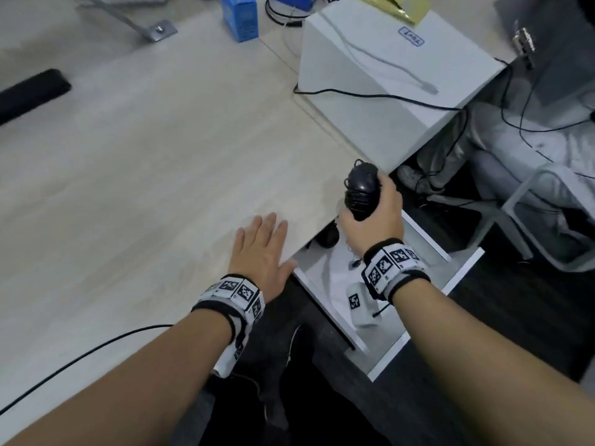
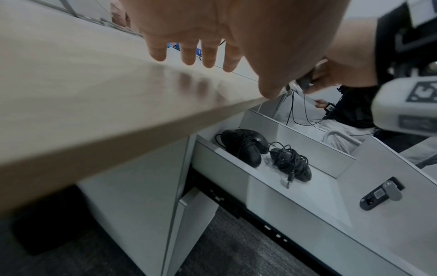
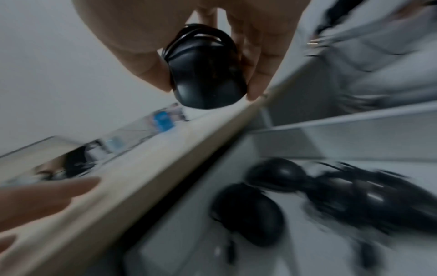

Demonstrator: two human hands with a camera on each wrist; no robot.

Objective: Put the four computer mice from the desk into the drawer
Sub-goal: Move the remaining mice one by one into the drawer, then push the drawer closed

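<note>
My right hand (image 1: 370,207) grips a black mouse (image 1: 361,191) with its cable wound round it, held just past the desk's right edge above the open white drawer (image 1: 409,326). The right wrist view shows the same mouse (image 3: 208,74) pinched between thumb and fingers. Below it, blurred, three dark mice lie in the drawer (image 3: 354,142): one (image 3: 248,214) near, one (image 3: 274,175) behind it, one (image 3: 378,201) to the right. In the left wrist view, black mice (image 2: 243,145) and a cable-wrapped mouse (image 2: 290,164) lie in the drawer (image 2: 236,177). My left hand (image 1: 262,243) rests flat on the wooden desk (image 1: 161,156) by its edge.
A white box (image 1: 386,75) with cables across it stands on the desk's far right corner. A blue carton (image 1: 240,17) sits at the back and a black bar (image 1: 32,91) at the left. Another person's legs (image 1: 450,156) and a chair frame (image 1: 515,201) are beyond the drawer.
</note>
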